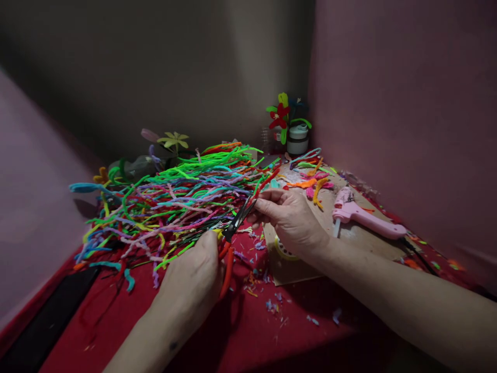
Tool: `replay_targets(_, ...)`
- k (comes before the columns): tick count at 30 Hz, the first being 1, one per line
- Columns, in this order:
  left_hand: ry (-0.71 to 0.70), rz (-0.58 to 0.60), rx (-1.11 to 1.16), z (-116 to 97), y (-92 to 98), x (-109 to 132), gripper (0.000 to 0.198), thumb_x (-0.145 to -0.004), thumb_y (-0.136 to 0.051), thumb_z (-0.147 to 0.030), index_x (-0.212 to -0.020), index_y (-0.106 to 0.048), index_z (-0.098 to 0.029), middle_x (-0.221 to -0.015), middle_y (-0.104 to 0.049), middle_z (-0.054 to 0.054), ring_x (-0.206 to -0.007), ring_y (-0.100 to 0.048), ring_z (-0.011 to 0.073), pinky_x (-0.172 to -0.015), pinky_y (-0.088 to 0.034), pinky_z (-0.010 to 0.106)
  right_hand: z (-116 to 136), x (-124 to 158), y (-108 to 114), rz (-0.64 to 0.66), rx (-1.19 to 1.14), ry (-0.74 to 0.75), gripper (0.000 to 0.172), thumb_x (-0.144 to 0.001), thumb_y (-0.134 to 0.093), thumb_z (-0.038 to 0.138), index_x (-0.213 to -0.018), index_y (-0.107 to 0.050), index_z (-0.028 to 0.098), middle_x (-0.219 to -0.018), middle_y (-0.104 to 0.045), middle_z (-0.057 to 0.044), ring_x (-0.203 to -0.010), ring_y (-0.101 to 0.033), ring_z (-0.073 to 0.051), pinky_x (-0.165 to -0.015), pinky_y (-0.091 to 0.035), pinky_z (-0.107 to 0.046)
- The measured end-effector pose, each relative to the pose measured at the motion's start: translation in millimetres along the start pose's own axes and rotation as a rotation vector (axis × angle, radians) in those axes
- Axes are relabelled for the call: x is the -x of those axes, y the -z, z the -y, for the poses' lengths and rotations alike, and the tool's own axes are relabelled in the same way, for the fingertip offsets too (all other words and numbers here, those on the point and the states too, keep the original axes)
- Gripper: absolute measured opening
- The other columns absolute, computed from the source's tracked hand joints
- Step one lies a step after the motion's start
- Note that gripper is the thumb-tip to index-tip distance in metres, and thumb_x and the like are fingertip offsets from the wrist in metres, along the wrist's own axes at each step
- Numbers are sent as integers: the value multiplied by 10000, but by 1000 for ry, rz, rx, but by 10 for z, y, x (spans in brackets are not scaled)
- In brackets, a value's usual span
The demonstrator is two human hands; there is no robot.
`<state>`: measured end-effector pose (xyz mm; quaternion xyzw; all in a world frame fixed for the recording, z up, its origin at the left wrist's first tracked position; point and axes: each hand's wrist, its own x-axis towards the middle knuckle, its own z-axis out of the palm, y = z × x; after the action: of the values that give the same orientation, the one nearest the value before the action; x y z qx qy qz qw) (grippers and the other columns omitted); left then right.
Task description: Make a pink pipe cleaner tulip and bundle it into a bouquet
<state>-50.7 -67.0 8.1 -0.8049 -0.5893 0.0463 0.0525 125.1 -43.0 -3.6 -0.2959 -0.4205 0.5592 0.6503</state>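
Note:
My left hand (192, 274) is closed around the red handles of a pair of scissors (230, 233), whose dark blades point up and to the right. A red pipe cleaner (269, 178) is pinched between the thumb and fingers of my right hand (293, 220). The scissor blades meet the pipe cleaner right by those fingertips; whether they are closed on it I cannot tell. Just behind both hands spreads a big heap of pipe cleaners (182, 194) in green, blue, purple, pink and yellow.
On the right, a pink hot glue gun (365, 218) lies on a cardboard sheet (298, 276) beside bent pipe cleaner pieces (318, 191). Fuzzy clippings dot the red cloth (248, 336). Pipe cleaner flowers (279, 116) and a pale cup (298, 141) stand behind. A flat black object (50, 316) lies left.

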Motion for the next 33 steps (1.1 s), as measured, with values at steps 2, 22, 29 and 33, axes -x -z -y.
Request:
replay_targets(2,0,3,-24,-6,8,11,100,-838,-258,-183,-786,-332,-225,-649,-540,22,-569,-582,205,-495,-292,275,4,5,1,8,-4,-17,113,-674,-690,245,-649,-640,147,-546,-625,9,-516,-598,-101,-485,-496,-211)
replay_targets(22,-3,62,-184,-25,47,32,262,-836,-210,-81,-882,-450,-176,-733,-599,81,-598,-638,231,-465,-291,293,12,16,-17,52,-97,-92,152,-638,-734,273,-659,-669,137,-573,-654,-14,-520,-619,-128,-553,-544,-285)
replay_targets(29,-12,56,-202,-51,46,24,286,-834,-199,-56,-879,-459,-167,-691,-581,70,-580,-633,217,-464,-283,281,25,15,-25,36,-106,-98,97,-661,-688,221,-615,-641,150,-556,-653,-2,-509,-608,-109,-537,-539,-245)
replay_targets(33,-17,45,-200,-65,49,24,285,-827,-207,-52,-875,-465,-163,-705,-584,74,-587,-637,221,-465,-285,285,31,16,-32,28,-107,-102,93,-655,-679,209,-608,-625,150,-560,-655,-1,-501,-607,-108,-545,-542,-249)
